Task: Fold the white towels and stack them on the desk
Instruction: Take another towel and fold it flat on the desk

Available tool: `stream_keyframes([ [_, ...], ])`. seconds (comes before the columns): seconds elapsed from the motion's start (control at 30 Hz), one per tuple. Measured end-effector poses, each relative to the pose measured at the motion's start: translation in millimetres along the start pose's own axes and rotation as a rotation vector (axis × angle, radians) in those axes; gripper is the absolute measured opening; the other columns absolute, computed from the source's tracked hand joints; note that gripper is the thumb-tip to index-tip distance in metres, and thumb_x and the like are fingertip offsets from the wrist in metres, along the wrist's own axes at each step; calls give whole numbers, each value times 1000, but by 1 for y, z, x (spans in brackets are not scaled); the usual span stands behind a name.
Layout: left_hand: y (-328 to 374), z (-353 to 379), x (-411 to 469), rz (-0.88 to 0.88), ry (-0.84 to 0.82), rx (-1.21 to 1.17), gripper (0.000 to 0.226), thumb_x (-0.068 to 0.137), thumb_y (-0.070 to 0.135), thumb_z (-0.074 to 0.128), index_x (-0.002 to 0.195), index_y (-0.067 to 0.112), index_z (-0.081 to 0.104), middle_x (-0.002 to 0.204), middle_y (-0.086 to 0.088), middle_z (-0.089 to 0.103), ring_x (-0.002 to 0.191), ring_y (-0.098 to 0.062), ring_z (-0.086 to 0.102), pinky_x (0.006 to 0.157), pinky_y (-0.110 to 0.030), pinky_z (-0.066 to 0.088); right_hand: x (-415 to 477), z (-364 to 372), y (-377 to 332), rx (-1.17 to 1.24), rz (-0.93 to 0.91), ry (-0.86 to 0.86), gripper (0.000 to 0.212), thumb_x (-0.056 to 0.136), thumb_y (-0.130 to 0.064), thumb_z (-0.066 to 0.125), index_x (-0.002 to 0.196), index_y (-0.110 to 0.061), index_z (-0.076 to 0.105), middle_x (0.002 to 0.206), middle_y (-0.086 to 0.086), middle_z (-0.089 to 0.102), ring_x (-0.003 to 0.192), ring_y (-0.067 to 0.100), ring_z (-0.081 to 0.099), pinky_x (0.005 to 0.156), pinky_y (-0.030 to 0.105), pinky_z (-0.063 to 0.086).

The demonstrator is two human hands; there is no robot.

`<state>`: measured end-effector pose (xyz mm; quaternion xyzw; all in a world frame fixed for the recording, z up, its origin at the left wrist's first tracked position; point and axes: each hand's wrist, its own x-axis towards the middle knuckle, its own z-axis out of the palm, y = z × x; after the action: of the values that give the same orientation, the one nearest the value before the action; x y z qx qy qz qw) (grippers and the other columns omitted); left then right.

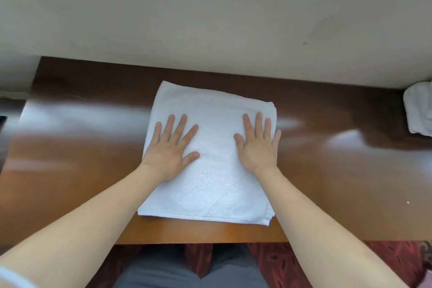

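While beside wall (210, 18), crumpled towel (419, 110)

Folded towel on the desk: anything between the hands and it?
Nothing visible. The left hand and right hand both lie flat, fingers straight, directly on the folded towel, which rests on the desk. The only other item, a crumpled white towel, sits apart at the desk's far right edge.

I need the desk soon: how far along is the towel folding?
Done: one towel lies folded square on the desk. In hand: the left hand and right hand press flat on it. Left: a second towel sits bunched at the desk's right edge, apparently not yet folded, and no stack shows.
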<state>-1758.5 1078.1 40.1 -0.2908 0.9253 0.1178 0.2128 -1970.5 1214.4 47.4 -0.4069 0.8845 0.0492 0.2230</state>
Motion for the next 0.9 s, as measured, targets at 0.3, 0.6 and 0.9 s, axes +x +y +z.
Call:
stream_keyframes([
  [0.3, -28, 56, -119, 71, 220, -194, 55, 96, 17, 52, 149, 21, 40, 161, -9, 27, 149, -28, 20, 116, -45, 26, -122, 40, 22, 380, 101, 130, 55, 101, -33, 48, 153, -28, 30, 164, 5, 12, 151, 23, 11, 119, 46, 18],
  [0.6, -50, 52, -129, 183, 179, -114, 82, 55, -16, 71, 129, 19, 61, 140, -8, 56, 112, -31, 57, 80, -40, 58, -137, 13, 32, 907, 625, -130, 49, 87, -27, 66, 126, -22, 38, 106, 0, 62, 91, 17, 60, 72, 34, 48],
  [0.9, -64, 6, -116, 296, 300, -255, 57, 106, 47, 17, 111, 26, 70, 107, 17, 69, 99, -7, 61, 108, -13, 23, -145, -19, 51, 1366, 534, -254, 37, 92, -14, 67, 123, -21, 49, 111, 3, 73, 93, 20, 72, 83, 38, 56],
])
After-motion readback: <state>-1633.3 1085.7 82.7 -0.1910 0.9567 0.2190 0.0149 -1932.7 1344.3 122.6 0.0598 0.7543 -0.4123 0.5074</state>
